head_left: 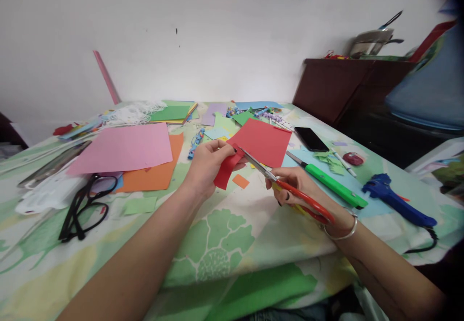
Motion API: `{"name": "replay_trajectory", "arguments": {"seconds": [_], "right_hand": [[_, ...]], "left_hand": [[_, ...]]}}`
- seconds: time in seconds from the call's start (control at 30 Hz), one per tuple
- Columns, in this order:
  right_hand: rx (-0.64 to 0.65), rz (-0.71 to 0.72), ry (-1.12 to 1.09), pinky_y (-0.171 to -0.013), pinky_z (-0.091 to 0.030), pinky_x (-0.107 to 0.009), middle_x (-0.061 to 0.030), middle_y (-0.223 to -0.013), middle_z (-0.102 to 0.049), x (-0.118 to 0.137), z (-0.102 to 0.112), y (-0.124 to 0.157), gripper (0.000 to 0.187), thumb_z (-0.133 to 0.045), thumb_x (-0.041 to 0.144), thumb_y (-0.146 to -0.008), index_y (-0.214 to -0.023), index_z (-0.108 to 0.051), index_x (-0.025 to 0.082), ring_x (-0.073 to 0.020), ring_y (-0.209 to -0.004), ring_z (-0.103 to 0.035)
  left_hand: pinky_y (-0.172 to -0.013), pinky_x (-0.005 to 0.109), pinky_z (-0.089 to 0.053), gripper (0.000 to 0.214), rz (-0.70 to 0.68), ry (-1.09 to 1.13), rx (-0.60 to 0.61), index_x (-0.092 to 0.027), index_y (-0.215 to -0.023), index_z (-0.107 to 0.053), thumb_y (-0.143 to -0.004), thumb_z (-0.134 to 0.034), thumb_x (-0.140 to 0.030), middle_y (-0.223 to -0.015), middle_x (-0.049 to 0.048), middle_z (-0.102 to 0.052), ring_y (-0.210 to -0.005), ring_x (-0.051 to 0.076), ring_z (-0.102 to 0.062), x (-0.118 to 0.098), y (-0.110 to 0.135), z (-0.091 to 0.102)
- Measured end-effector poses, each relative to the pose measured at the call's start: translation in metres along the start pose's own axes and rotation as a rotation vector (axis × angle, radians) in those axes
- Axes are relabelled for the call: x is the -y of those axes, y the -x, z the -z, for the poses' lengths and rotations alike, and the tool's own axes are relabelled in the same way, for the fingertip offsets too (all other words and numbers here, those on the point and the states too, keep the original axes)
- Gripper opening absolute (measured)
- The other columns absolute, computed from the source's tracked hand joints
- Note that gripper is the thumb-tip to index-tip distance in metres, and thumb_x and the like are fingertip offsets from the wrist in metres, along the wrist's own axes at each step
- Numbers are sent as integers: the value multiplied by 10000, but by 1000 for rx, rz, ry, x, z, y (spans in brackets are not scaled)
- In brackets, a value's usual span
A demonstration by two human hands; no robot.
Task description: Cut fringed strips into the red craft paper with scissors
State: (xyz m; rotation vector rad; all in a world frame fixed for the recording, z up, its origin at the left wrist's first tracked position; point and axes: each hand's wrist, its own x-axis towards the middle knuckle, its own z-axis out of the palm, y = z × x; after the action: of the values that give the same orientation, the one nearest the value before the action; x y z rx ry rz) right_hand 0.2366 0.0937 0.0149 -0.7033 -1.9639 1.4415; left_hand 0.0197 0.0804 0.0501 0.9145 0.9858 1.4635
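Observation:
My left hand (209,166) pinches a red sheet of paper (264,139) near its left end, where a narrow strip hangs below my fingers. In my right hand (290,182) is a pair of scissors (308,202) with red and yellow handles. Their blades point up and left, with the tips at the paper close to my left thumb. The rest of the red sheet spreads to the right, above the table. Beneath my hands, a small orange paper scrap (240,181) lies on the tablecloth.
On the left are pink paper (126,148), orange paper (152,178) and black-framed glasses (85,210). To the right lie a green utility knife (335,185), a blue glue gun (398,200), a phone (311,138) and a red mouse-like object (353,158). White string (134,113) sits at the back.

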Motion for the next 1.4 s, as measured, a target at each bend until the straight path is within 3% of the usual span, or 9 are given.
{"name": "replay_trajectory", "arguments": {"seconds": [0.2,0.77,1.13,1.4], "right_hand": [[-5,-10,17,-442,-345,-221,22,-580,-523,-1,0,-1,480,-719,574,-670,-858,-579,155,-105,-477,-423],[-4,-12,27,-457,-397,-221,27,-561,-528,-1,0,-2,353,-727,442,-687,-841,-578,162,-116,-477,-458],[-23,-33,51,-405,-299,-194,29,-579,-509,2,-3,0,252,-668,374,-760,-823,-561,155,-78,-452,-369],[-46,-54,45,-399,-294,-185,42,-557,-506,1,-4,-1,156,-657,270,-740,-799,-557,165,-74,-439,-371]], "left_hand": [[-700,380,-590,117,-9,-12,-8,-138,-602,-559,-663,-657,-115,-627,42,-675,-650,203,-698,0,1,-1],[-719,379,-588,132,-15,4,-18,-136,-586,-559,-670,-656,-105,-614,46,-672,-662,202,-699,2,-1,-1],[-724,376,-585,133,-24,3,0,-139,-583,-566,-672,-662,-117,-603,39,-666,-658,197,-696,3,-1,2],[-733,382,-577,131,-28,4,6,-139,-586,-564,-667,-666,-129,-618,51,-675,-664,202,-697,4,-2,3]]}}
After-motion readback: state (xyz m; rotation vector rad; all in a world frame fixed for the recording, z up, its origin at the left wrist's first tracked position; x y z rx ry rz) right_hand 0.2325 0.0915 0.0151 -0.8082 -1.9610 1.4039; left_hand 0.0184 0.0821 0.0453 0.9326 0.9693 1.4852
